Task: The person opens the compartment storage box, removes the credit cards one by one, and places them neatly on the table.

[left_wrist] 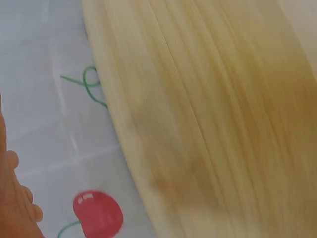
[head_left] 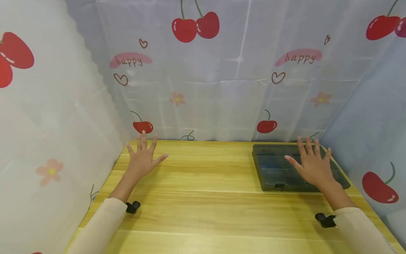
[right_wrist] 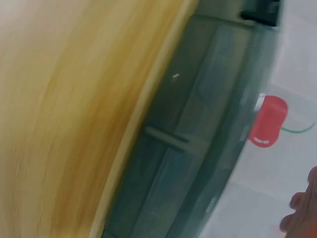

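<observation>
My left hand [head_left: 141, 161] is raised above the left part of the wooden table [head_left: 196, 208], fingers spread, holding nothing. On the right, my right hand [head_left: 314, 167] hovers with spread fingers over a dark translucent plastic case [head_left: 272, 176], covering part of its lid. Whether it touches the lid I cannot tell. The case lies at the table's back right, its lid down, with a latch [head_left: 280, 187] on the front side. In the right wrist view, compartments show through the case wall [right_wrist: 198, 99], and the fingers [right_wrist: 302, 210] appear at the right edge. Blurred left fingers [left_wrist: 22, 198] show in the left wrist view.
A pale curtain [head_left: 222, 88] printed with cherries, hearts and flowers hangs behind the table. More of the same cloth closes in the left side [head_left: 57, 120] and the right side [head_left: 374, 134]. Black wrist mounts [head_left: 133, 207] stick out from both sleeves.
</observation>
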`<move>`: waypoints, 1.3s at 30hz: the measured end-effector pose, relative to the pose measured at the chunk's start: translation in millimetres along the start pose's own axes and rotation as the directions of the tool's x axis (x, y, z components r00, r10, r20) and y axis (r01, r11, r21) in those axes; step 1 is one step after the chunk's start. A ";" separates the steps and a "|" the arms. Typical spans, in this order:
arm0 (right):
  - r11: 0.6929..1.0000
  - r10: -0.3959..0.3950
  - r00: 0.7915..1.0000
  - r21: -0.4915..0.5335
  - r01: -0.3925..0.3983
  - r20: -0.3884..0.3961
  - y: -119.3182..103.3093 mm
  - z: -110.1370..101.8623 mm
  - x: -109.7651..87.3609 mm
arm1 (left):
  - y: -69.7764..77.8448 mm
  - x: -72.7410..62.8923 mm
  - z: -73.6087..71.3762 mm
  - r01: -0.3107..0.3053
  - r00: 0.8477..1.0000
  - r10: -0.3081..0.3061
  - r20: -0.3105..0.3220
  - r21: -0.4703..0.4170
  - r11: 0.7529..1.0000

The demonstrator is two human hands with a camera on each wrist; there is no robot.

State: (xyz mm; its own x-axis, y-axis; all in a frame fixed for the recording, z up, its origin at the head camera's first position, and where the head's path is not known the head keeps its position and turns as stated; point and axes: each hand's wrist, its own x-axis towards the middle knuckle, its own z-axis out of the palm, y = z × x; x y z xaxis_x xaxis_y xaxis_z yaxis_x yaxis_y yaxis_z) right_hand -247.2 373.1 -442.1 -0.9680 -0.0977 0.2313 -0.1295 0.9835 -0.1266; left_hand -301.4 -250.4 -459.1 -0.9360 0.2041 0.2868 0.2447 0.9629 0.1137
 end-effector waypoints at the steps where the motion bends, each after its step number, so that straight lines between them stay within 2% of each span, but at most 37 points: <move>1: 0.999 0.001 1.000 0.036 -0.001 0.006 0.4 -1.2 -0.1 | 4.2 0.0 0.8 -0.020 1.000 0.019 -0.004 -0.040 0.999; 6: 0.976 -0.019 0.999 0.217 0.013 0.025 2.8 -10.8 -1.0 | 39.3 -2.4 3.6 -0.069 0.997 0.075 0.020 -0.232 0.970; 9: 0.960 -0.031 0.999 0.279 0.028 0.007 8.0 -14.1 -3.0 | 68.2 -5.3 7.5 -0.092 0.993 0.113 0.047 -0.322 0.942; 13: 0.943 -0.044 0.999 0.329 0.045 -0.009 16.2 -14.3 -8.8 | 105.3 -12.9 15.4 -0.113 0.981 0.171 0.092 -0.447 0.887; 17: 0.930 -0.039 0.999 0.367 0.034 0.006 25.9 -12.4 -15.9 | 139.1 -21.1 21.4 -0.087 0.958 0.228 0.172 -0.584 0.807; 22: 0.917 -0.006 1.000 0.400 0.005 0.001 44.9 -8.1 -22.4 | 180.0 -28.4 30.4 -0.028 0.918 0.312 0.244 -0.746 0.666; 24: 0.912 0.003 1.000 0.411 0.001 -0.010 52.3 -6.5 -24.3 | 194.4 -30.3 34.9 -0.015 0.904 0.343 0.256 -0.782 0.623; 26: 0.914 0.016 1.000 0.407 -0.007 -0.019 58.4 -4.9 -26.9 | 207.5 -31.9 39.2 -0.005 0.890 0.368 0.269 -0.802 0.598; 34: 0.923 0.081 0.995 0.373 -0.097 0.060 84.4 2.3 -38.3 | 253.5 -35.8 48.9 0.038 0.856 0.418 0.304 -0.844 0.536; 39: 0.920 0.115 0.987 0.362 -0.148 0.111 95.4 5.0 -45.4 | 275.3 -38.8 54.0 0.072 0.839 0.443 0.317 -0.870 0.488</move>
State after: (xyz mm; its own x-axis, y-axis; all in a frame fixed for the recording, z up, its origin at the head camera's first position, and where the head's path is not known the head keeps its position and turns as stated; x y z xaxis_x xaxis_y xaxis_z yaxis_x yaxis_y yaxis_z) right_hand -216.8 470.6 -469.5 -0.9943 -0.0003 0.1069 -0.0540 0.8643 -0.5001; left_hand -211.4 16.3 -490.3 -0.7570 0.6534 -0.0111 0.2720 0.3304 0.9038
